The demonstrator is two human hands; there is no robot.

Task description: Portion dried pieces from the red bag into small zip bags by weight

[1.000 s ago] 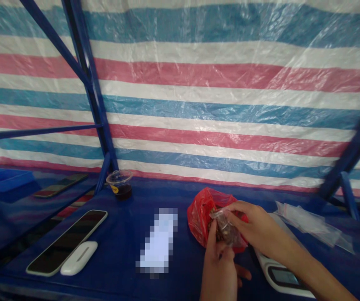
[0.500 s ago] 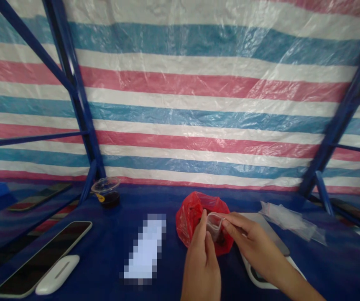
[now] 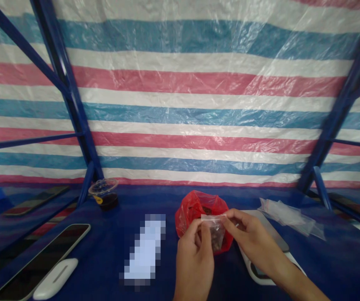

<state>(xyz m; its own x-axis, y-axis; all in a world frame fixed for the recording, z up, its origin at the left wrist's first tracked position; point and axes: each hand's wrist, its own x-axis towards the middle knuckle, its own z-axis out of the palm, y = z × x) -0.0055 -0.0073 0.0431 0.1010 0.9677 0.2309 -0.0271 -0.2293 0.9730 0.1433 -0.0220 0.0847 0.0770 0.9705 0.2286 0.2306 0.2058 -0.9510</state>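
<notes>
Small clear bag (image 3: pixel 218 236) with dark contents, seen against the near right side of the open red bag (image 3: pixel 184 215). Left hand (image 3: pixel 197 251) and right hand (image 3: pixel 250 232): each grip pinched on the small clear bag's upper edge. Right of the red bag, on the desk (image 3: pixel 148 198): a scale (image 3: pixel 273 230), then flat clear bags (image 3: pixel 292 217). Far left of it: a cup (image 3: pixel 107 200).

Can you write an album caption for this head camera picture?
The left hand and right hand hold a small clear bag near its top, in front of an open red bag.
</notes>
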